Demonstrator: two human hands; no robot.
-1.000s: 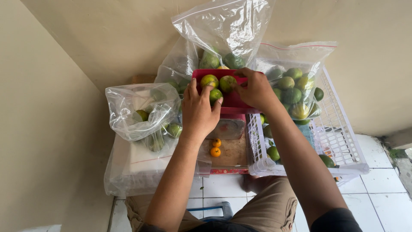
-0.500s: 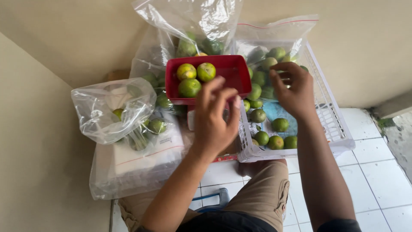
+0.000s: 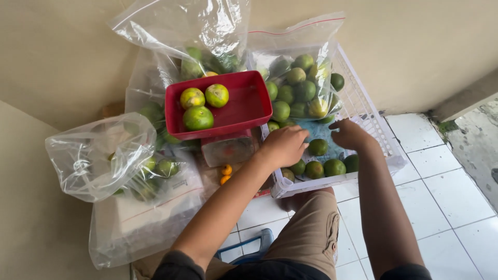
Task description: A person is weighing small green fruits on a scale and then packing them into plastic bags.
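Far left of hands: clear plastic bag (image 3: pixel 98 155) of green citrus, soft, crinkly.

Just left of left hand: red tray (image 3: pixel 244 103) with three limes, on small scale (image 3: pixel 228 148).

Left hand (image 3: pixel 284 146) palm down, fingers curled inside white basket (image 3: pixel 363 106); grip hidden, cannot tell.

Loose limes (image 3: pixel 318 147) between and below hands. Judged firm, round, light, prone to roll; pinch across middle.

Right hand (image 3: pixel 350 135) loosely curled over basket floor, holding nothing visible.

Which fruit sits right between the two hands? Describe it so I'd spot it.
Find the white slatted basket on the right. Between the left hand and right hand lies one green citrus fruit, alone on blue lining, apart from the row nearer the front wall.
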